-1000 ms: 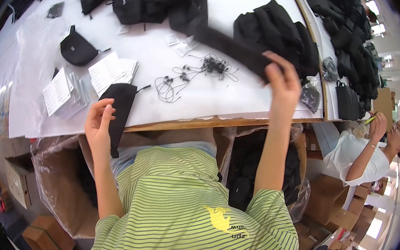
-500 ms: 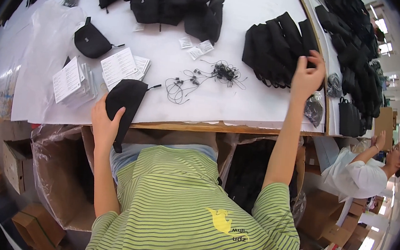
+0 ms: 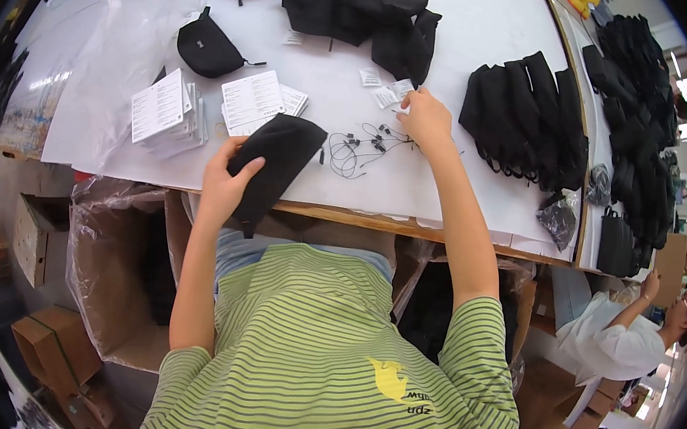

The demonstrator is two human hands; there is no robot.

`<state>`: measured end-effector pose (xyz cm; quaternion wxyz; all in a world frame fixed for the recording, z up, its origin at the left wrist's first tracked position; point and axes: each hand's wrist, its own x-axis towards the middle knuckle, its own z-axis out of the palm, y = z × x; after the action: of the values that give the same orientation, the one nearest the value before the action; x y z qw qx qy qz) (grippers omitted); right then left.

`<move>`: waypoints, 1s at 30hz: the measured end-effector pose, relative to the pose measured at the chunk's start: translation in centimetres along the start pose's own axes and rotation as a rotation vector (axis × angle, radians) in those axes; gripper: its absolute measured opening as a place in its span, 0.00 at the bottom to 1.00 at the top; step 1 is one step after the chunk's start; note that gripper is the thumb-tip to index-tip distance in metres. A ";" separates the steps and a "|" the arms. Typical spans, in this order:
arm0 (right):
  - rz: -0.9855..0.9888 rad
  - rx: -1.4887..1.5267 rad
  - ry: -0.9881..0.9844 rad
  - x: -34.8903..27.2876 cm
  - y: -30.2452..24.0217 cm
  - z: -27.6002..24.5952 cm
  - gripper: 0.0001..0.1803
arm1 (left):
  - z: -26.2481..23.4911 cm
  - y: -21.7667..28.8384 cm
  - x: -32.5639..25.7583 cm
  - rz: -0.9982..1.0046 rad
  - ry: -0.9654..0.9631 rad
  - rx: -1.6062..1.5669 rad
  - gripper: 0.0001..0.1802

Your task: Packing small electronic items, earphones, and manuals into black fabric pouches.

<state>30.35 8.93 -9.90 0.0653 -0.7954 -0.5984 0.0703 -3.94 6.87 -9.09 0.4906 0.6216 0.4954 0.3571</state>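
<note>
My left hand [image 3: 227, 178] is closed around the edge of a black fabric pouch [image 3: 281, 155], thumb on top, held above the table's front edge. A short zipper pull hangs from the pouch's right side. My right hand [image 3: 428, 122] is over a tangle of thin black cords [image 3: 355, 151], its fingertips pinched together beside small white packets [image 3: 385, 96]. What it pinches, if anything, I cannot make out. Two stacks of white printed cards [image 3: 159, 110] [image 3: 253, 100] lie behind the held pouch. Another black pouch [image 3: 209, 46] rests beyond them.
Black bags [image 3: 339, 7] are heaped at the back of the white table [image 3: 477, 202], and a row of black pouches [image 3: 526, 120] lies at right. Plastic sheeting [image 3: 115, 52] covers the left. Lined cartons [image 3: 118, 275] stand below the edge. A person in white [image 3: 613, 331] holds cardboard at far right.
My right hand has moved left from the row of black pouches to the cords. The view has shifted, and my left hand still holds the pouch, now tilted further right.
</note>
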 end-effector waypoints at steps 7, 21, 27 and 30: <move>-0.115 -0.051 -0.094 0.3 0.9 -0.5 0.07 | 3.2 -1.4 3.2 0.101 0.094 -0.109 0.17; -0.077 0.486 0.984 -3.1 2.2 -14.1 0.07 | 1.6 -1.9 10.5 0.320 0.403 0.965 0.39; -0.082 0.448 0.681 -3.2 2.6 -12.8 0.08 | 2.3 0.6 10.4 0.385 0.445 0.647 0.30; 0.055 0.988 0.672 -5.2 0.9 -12.3 0.09 | 1.9 2.9 10.2 0.234 0.287 0.328 0.21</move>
<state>32.11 3.41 2.21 0.6114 -0.6647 -0.4206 0.0867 1.19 16.12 -7.24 0.2631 0.6889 0.5360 0.4110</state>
